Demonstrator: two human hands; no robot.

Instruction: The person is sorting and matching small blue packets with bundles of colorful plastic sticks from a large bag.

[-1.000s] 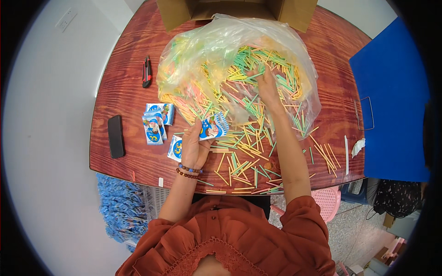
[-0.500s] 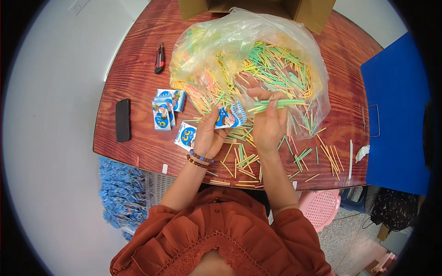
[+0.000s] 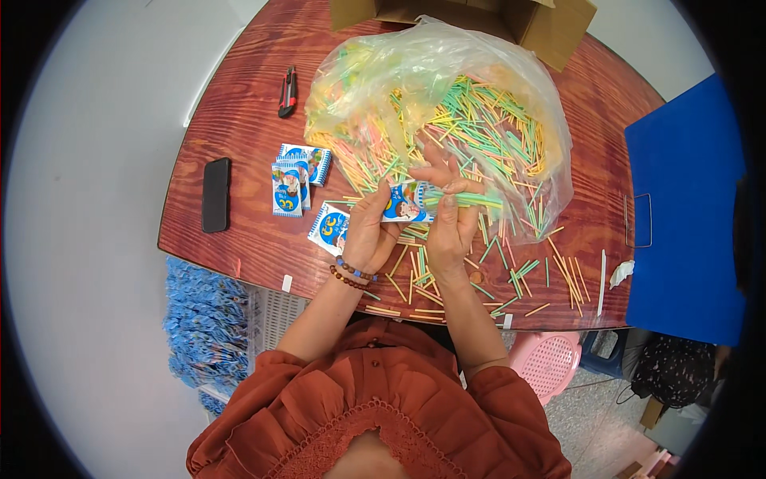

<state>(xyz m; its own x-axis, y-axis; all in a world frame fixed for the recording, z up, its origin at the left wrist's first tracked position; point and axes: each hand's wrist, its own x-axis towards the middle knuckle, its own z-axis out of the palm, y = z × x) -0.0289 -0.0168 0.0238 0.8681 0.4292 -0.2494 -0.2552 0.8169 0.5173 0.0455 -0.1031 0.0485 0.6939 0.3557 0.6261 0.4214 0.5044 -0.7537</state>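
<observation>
My left hand [image 3: 370, 234], with bead bracelets at its wrist, is closed on a small white-and-blue packet [image 3: 404, 206]. My right hand [image 3: 452, 233] pinches a bundle of thin green and yellow sticks [image 3: 483, 200] between thumb and fingers, its other fingers raised. The bundle's left end meets the packet's right end; whether the tips are inside is hidden by my fingers. A similar packet [image 3: 325, 227] lies partly beneath my left hand. Several more packets [image 3: 289, 190] overlap in a small pile to the left.
Behind my hands, a large clear plastic bag [image 3: 535, 88] spreads open, full of pastel sticks [image 3: 455, 108]. Loose sticks [image 3: 523, 279] are strewn along the table's front. A phone [image 3: 215, 194] and a box cutter [image 3: 288, 93] lie left. A cardboard box [image 3: 558, 36] stands behind, a blue panel [image 3: 678, 207] right.
My right hand has come slightly left and down, bringing the stick bundle up against the packet's end. My left hand still holds the packet. The whole view has shifted a little.
</observation>
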